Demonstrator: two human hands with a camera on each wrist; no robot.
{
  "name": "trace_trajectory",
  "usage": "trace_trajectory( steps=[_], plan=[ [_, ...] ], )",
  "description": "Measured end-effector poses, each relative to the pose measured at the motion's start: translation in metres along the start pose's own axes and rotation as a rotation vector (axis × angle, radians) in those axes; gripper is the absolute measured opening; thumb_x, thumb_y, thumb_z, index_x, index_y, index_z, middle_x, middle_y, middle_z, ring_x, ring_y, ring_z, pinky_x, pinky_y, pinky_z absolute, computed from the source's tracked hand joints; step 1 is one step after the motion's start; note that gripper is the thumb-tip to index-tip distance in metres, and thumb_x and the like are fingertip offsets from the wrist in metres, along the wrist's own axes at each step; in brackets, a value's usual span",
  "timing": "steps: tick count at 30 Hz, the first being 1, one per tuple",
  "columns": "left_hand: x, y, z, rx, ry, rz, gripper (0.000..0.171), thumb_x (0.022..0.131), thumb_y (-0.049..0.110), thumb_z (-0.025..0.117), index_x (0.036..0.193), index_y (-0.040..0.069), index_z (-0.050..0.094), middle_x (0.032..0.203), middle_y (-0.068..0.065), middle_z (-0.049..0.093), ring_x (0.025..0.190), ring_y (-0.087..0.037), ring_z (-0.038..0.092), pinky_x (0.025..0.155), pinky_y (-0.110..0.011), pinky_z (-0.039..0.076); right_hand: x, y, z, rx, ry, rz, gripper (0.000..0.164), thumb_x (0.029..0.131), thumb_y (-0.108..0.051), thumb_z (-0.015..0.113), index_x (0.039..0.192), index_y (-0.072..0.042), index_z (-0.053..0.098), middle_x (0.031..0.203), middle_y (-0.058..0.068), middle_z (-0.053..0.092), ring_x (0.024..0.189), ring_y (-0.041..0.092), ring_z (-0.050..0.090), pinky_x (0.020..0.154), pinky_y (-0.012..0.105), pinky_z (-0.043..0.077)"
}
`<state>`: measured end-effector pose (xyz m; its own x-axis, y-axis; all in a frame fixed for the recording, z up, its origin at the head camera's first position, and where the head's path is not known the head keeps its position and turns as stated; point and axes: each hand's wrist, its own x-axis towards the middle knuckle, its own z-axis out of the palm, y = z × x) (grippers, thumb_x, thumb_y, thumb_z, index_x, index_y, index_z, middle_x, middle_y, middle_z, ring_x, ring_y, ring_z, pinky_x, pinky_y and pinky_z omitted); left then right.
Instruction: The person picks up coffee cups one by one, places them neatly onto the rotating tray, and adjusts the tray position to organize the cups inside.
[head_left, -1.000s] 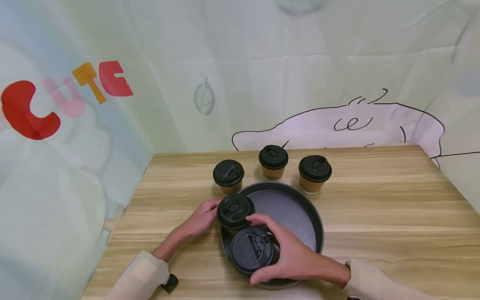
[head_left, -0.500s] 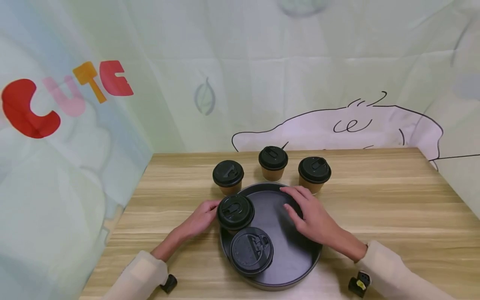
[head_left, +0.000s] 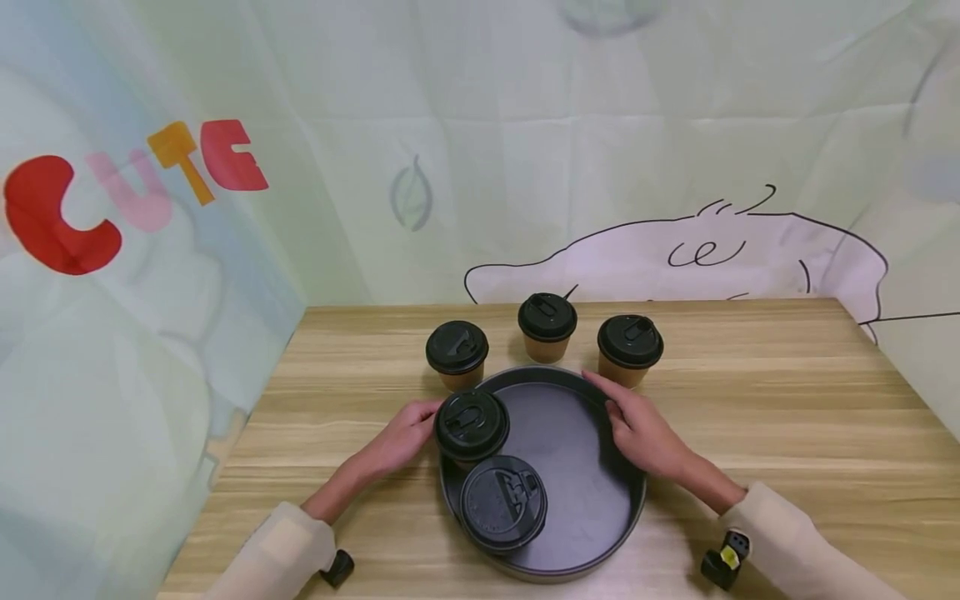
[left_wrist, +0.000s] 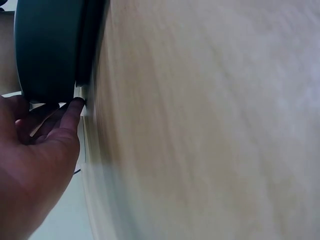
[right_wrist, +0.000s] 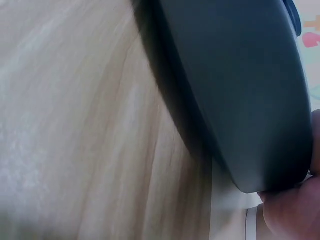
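A round dark grey baking pan [head_left: 573,467] rests on the table, with two black-lidded paper cups in its left part. The farther cup [head_left: 471,425] stands by the left rim and the nearer cup [head_left: 504,504] is right in front of it. My left hand [head_left: 405,433] holds the pan's left side, its fingertips partly hidden behind the farther cup in the head view. In the left wrist view, those fingers [left_wrist: 70,120] reach the pan's lower edge. At the right rim my right hand [head_left: 641,433] grips the pan, thumb over the rim and fingers along the outer wall.
Behind the pan stand three brown paper cups with black lids: a left cup [head_left: 457,354], a middle cup [head_left: 547,325] and a right cup [head_left: 630,346]. A printed cloth [head_left: 480,150] hangs along the back of the wooden table [head_left: 765,400].
My right hand has let go of the nearer cup, leaving it in the pan, and has moved right and away from me to the pan's right rim. The left hand has stayed put.
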<state>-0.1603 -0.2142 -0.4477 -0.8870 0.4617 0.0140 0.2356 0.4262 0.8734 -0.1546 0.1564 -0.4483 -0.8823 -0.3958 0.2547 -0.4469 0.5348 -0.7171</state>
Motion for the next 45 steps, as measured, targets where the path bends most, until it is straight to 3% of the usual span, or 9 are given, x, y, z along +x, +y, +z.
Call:
trace_trajectory(
  steps=[2,7,12,15,18,23,31,38,45],
  plan=[
    [0.0,0.001,0.0,-0.013,0.0,-0.003,0.033,0.111,0.013,0.045,0.126,-0.002,0.07,0.112,-0.005,0.069,0.103,-0.01,0.056,0.096,-0.023,0.044,-0.001,0.001,-0.001,0.009,-0.004,0.002,0.059,0.096,0.016,0.043,0.152,-0.001,0.049,0.072,-0.004,0.041,0.063,0.008,0.038,0.077,0.032,0.04],
    [0.002,-0.005,0.0,-0.044,-0.002,0.019,0.036,0.111,0.02,0.045,0.125,-0.001,0.071,0.103,-0.003,0.066,0.1,-0.014,0.055,0.091,-0.025,0.044,-0.005,0.001,-0.003,0.01,0.011,-0.005,0.058,0.097,0.015,0.043,0.153,-0.001,0.049,0.1,0.01,0.063,0.065,0.007,0.04,0.079,0.033,0.041],
    [0.013,-0.051,0.001,-0.063,0.0,0.022,0.036,0.112,0.034,0.046,0.116,0.013,0.075,0.085,0.004,0.056,0.091,-0.015,0.055,0.079,-0.029,0.041,-0.012,0.001,-0.005,-0.002,0.014,0.013,0.056,0.099,0.014,0.044,0.153,0.0,0.047,0.101,0.011,0.063,0.071,0.011,0.046,0.08,0.034,0.041],
    [0.017,-0.066,0.002,-0.077,0.009,0.034,0.035,0.111,0.038,0.047,0.113,0.017,0.075,0.084,0.006,0.056,0.089,-0.013,0.055,0.076,-0.028,0.041,-0.015,0.001,-0.004,-0.003,0.023,0.012,0.056,0.099,0.014,0.045,0.153,0.001,0.046,0.121,0.014,0.065,0.086,0.02,0.054,0.083,0.034,0.042],
    [0.01,-0.042,0.002,-0.073,0.017,0.031,0.036,0.111,0.03,0.047,0.112,0.007,0.074,0.087,0.002,0.058,0.088,-0.015,0.055,0.077,-0.029,0.043,-0.017,0.001,-0.002,0.001,0.024,0.008,0.055,0.099,0.014,0.044,0.153,0.002,0.046,0.138,0.016,0.061,0.1,0.027,0.056,0.085,0.034,0.042],
    [0.001,0.0,0.001,-0.045,0.011,-0.042,0.033,0.112,0.015,0.043,0.112,-0.004,0.071,0.089,0.001,0.057,0.089,-0.015,0.053,0.08,-0.026,0.042,-0.021,0.001,-0.002,-0.003,0.034,0.004,0.056,0.099,0.014,0.045,0.153,0.001,0.046,0.143,0.017,0.059,0.105,0.028,0.056,0.087,0.032,0.043],
    [0.001,-0.003,0.0,-0.079,-0.01,-0.008,0.038,0.113,0.024,0.044,0.116,0.0,0.073,0.101,-0.001,0.065,0.096,-0.013,0.056,0.088,-0.022,0.045,-0.029,0.0,-0.002,-0.012,0.069,-0.003,0.056,0.098,0.014,0.047,0.153,0.002,0.046,0.147,0.019,0.056,0.115,0.027,0.056,0.098,0.021,0.042],
    [0.0,-0.005,0.0,-0.097,-0.025,0.026,0.039,0.112,0.028,0.045,0.12,0.001,0.072,0.104,-0.002,0.066,0.1,-0.013,0.056,0.09,-0.022,0.045,-0.037,-0.004,-0.003,0.007,0.091,-0.006,0.056,0.098,0.014,0.049,0.153,0.004,0.045,0.151,0.022,0.051,0.133,0.033,0.05,0.105,0.007,0.026],
    [0.002,-0.007,0.0,-0.08,-0.026,0.067,0.038,0.112,0.028,0.044,0.121,0.003,0.072,0.108,-0.001,0.066,0.103,-0.009,0.055,0.092,-0.021,0.044,-0.044,-0.004,-0.004,0.039,0.101,-0.02,0.056,0.099,0.012,0.052,0.153,0.004,0.045,0.151,0.023,0.051,0.137,0.038,0.047,0.107,0.008,0.026]
  ],
)
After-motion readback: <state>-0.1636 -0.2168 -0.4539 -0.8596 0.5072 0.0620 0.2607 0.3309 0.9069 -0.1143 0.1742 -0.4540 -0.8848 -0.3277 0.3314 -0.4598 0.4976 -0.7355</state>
